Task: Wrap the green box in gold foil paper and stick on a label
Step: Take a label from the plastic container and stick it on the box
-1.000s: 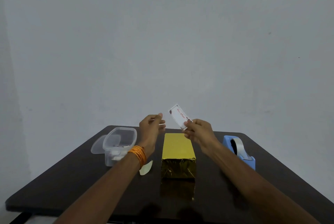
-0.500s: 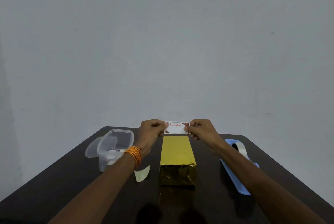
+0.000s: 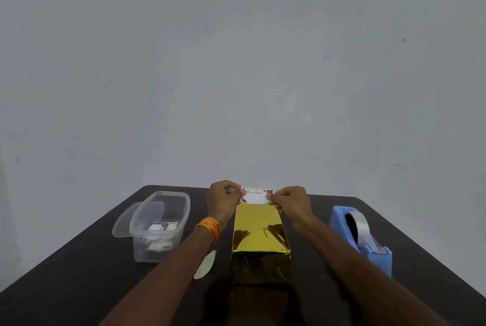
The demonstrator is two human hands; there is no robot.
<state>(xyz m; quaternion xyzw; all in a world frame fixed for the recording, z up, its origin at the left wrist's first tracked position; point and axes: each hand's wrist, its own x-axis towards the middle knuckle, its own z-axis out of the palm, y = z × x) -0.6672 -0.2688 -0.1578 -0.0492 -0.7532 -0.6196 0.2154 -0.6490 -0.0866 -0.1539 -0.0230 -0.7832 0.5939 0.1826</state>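
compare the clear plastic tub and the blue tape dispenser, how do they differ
The clear rectangular plastic tub is see-through; the blue plastic tape dispenser is opaque. The tub stands left of the gold foil-wrapped box, the dispenser right of it. The tub holds small printed papers; the dispenser carries a grey tape roll. Both rest on the dark table, untouched.

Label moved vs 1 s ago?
Yes. The label has dropped toward the far end of the gold box and levelled out; left hand and right hand both pinch it.
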